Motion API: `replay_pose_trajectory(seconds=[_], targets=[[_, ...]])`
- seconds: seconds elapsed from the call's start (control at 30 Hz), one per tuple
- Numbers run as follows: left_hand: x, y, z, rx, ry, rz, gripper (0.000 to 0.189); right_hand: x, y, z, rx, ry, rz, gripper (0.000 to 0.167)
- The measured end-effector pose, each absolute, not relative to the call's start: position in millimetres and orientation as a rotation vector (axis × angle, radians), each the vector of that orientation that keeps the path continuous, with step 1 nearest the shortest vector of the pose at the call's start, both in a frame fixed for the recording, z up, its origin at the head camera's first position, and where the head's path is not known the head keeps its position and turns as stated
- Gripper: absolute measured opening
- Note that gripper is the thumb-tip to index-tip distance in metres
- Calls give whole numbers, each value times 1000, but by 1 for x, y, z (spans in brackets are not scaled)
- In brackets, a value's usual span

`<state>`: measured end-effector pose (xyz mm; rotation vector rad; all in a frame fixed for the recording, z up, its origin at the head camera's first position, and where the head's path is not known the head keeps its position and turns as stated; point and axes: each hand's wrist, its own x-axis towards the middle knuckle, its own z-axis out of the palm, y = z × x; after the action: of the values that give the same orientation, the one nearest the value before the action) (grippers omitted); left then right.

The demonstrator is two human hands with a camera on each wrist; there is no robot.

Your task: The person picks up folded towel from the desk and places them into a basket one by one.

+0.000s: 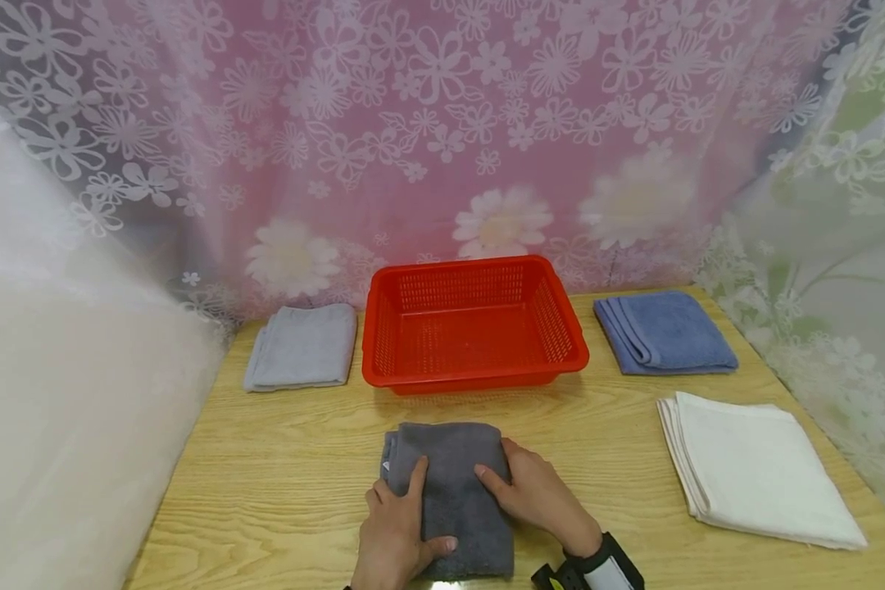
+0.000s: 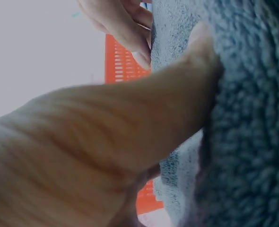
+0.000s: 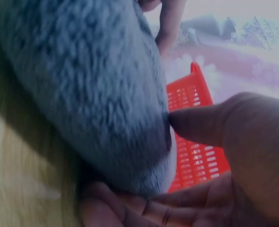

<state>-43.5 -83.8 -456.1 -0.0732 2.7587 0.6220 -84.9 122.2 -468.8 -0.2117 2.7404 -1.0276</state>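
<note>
A folded dark grey towel (image 1: 460, 492) lies on the table in front of me. My left hand (image 1: 398, 524) is on its left side, with the index finger and thumb stretched over the top and the other fingers bent at the left edge. In the left wrist view the left thumb (image 2: 196, 71) presses into the pile. At the opposite edge my right hand (image 1: 542, 492) grips the towel, thumb on top. The right wrist view shows the right fingers (image 3: 144, 208) tucked low along the rounded edge, near the tabletop. A small white tag shows at the towel's upper left.
Behind the towel stands a red perforated plastic basket (image 1: 479, 378). A folded light grey towel (image 1: 306, 348) lies left of it, a folded blue towel (image 1: 674, 332) to its right. Nearer on the right is a folded white towel (image 1: 760, 471). Floral curtains (image 1: 442, 147) hang behind the wooden table (image 1: 265, 475).
</note>
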Motion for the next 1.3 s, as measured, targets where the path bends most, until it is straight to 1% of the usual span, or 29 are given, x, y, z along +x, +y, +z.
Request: replay_pose_trajectory(seconds=[0.33, 0.5, 0.63, 0.9, 1.0, 1.13, 1.3], targets=[[-49, -77, -459, -141, 2734, 763, 117, -88, 123, -464, 58, 2603, -1106, 87], [-47, -72, -459, -156, 2748, 885, 111, -90, 125, -464, 84, 2516, -1185, 93], [-47, -69, -459, -185, 2751, 947, 99, -90, 127, -465, 86, 2464, -1281, 88], [-54, -68, -458, -319, 2740, 1092, 62, -88, 130, -466, 16, 2321, -1525, 67], [-54, -67, -458, -316, 2748, 1143, 54, -89, 133, -466, -8, 2240, -1604, 60], [-54, -65, -460, -329, 2760, 1200, 50, -89, 138, -464, -18, 2141, -1674, 60], [-53, -61, -460, -352, 2721, 1299, 50, -90, 143, -460, -61, 2021, -1737, 69]])
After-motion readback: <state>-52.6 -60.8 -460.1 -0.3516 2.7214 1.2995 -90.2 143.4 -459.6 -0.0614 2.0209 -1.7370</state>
